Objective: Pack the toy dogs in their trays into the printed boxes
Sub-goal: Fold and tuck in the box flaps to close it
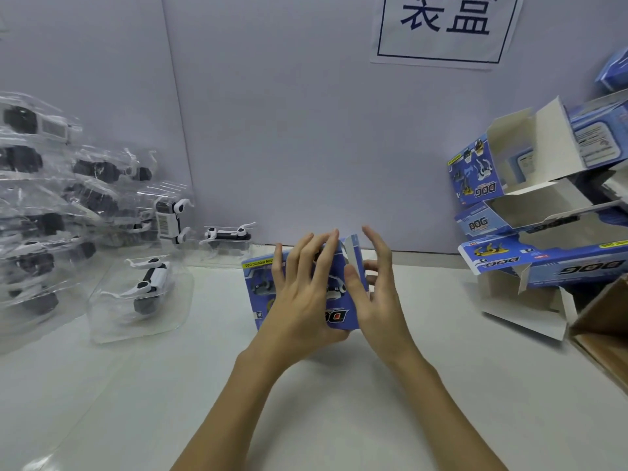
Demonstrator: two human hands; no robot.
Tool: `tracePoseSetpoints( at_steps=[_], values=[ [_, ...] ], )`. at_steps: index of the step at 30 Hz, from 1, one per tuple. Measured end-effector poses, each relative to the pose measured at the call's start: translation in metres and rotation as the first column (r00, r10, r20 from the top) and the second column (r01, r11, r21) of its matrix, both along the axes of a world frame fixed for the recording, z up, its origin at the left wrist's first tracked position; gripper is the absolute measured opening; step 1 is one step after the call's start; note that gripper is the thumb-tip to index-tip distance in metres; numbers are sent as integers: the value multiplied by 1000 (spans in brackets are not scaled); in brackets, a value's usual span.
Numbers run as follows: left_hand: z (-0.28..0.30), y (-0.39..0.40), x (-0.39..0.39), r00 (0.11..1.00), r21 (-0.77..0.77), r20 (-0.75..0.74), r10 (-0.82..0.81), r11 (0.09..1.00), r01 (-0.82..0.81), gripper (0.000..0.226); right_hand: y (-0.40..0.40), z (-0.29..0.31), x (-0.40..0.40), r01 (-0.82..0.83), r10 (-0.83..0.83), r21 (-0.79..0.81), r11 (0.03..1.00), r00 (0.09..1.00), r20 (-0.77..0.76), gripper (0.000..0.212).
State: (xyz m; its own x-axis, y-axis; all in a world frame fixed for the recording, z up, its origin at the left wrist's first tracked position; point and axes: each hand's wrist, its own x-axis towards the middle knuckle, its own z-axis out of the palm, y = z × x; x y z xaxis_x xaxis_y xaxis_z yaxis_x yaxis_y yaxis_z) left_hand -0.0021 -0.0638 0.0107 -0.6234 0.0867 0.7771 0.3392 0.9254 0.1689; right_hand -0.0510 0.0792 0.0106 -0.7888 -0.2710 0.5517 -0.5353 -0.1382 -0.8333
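Two hands work on one printed box (261,294) standing on the white counter (339,419), at its centre. The left hand (302,300) lies flat across the box front, fingers straight and spread, pressing the panel. The right hand (377,300) sits at the box's right end, fingers straight and fanned, thumb against the raised end flap (351,253); it grasps nothing. The hands stand close together with the flap between them.

The box is blue, printed with dog pictures and the word DOG, which reads upside down from the head view. Whether a tray is inside cannot be told.

Left of the box, a toy dog in a clear tray (146,290) lies on the counter, with a stack of further trays (37,212) behind it. Right of the box, open empty boxes (509,205) are piled. Behind the box a pale wall carries a paper sign (445,25) with dark characters.
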Motion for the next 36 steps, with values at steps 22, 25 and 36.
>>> tracePoseSetpoints(
  at_steps=[22, 25, 36],
  values=[
    [-4, -1, 0, 999, -30, 2, 51, 998, -51, 130, 2, -1, 0, -20, 20, -7, 1000, 998, 64, 56],
    [-5, -1, 0, 998, -39, -8, 70, 997, -70, 130, 2, -4, -1, 1, -2, 15, 1000, 998, 56, 55],
    [-3, 0, 2, 996, -51, -80, 49, 997, -53, 94, 2, -2, 4, -83, 82, 47, 995, 996, 29, 51]
  ],
)
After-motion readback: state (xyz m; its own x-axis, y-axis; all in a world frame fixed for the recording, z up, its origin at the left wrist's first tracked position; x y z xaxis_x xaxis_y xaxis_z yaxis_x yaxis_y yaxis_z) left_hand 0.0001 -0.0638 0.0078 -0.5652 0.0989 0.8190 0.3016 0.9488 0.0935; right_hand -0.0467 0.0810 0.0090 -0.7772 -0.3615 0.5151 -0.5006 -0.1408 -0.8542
